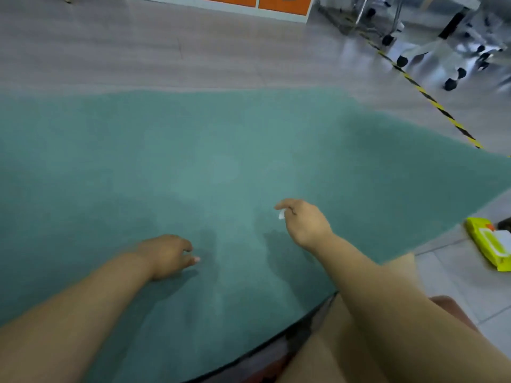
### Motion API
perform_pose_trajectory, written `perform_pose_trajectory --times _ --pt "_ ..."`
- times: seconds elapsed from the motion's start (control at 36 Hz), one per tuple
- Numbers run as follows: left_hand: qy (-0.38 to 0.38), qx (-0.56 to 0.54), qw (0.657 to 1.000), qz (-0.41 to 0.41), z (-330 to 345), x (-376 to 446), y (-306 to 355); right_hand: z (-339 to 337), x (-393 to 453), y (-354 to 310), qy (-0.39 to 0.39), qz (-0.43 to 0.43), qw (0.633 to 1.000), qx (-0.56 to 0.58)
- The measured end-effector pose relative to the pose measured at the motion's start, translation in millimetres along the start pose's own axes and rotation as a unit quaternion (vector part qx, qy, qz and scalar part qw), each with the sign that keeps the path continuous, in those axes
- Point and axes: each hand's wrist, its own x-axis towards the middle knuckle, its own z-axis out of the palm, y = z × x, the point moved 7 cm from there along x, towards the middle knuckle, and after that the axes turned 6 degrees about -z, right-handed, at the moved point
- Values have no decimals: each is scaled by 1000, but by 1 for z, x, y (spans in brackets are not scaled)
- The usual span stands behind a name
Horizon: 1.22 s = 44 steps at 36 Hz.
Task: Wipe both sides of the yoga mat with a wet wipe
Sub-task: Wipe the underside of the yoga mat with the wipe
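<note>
A teal yoga mat [221, 150] lies flat on the floor and fills most of the head view. My right hand [304, 222] hovers just above the mat's middle, fingers curled round a small white wet wipe [281, 215] that peeks out below the fingertips. My left hand [168, 255] sits low over the mat at the near left, fingers loosely curled and holding nothing, thumb pointing right. Its shadow falls on the mat beside it. The frame is blurred.
A yellow-green pack of wet wipes [489, 244] lies on the tiled floor off the mat's right edge. Black-and-yellow floor tape [431, 100] runs diagonally at the upper right, with wheeled chair bases [453, 76] beyond it. Orange cabinet fronts [282, 4] stand at the far edge. My knee [345, 341] is at the bottom right.
</note>
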Motion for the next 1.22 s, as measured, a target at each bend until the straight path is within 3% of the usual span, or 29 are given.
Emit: perform_pose_trajectory --times 0.25,0.36,0.42,0.53,0.69,0.86,0.97,1.08,1.22 --pt "20 -11 999 -33 -18 53 -29 69 80 40 24 144 975 167" --pt "40 -20 998 -42 -29 73 -31 63 111 44 91 130 979 124" --pt "61 -28 996 -52 -33 82 -36 57 121 35 80 94 990 75" --pt "109 -21 990 -90 -36 93 -53 51 152 44 129 84 976 152" --pt "155 -38 977 -144 -28 103 -82 34 195 55 230 66 971 23" --pt "194 -82 963 -166 -17 107 -83 73 220 67 142 67 987 -15" --pt "230 -84 959 -142 -9 106 -85 70 224 71 161 63 985 -19" --pt "235 -75 959 -139 -9 104 -83 65 229 79 144 54 982 -110" --pt "231 -78 961 -132 -10 103 -84 74 223 64 215 65 972 -64"
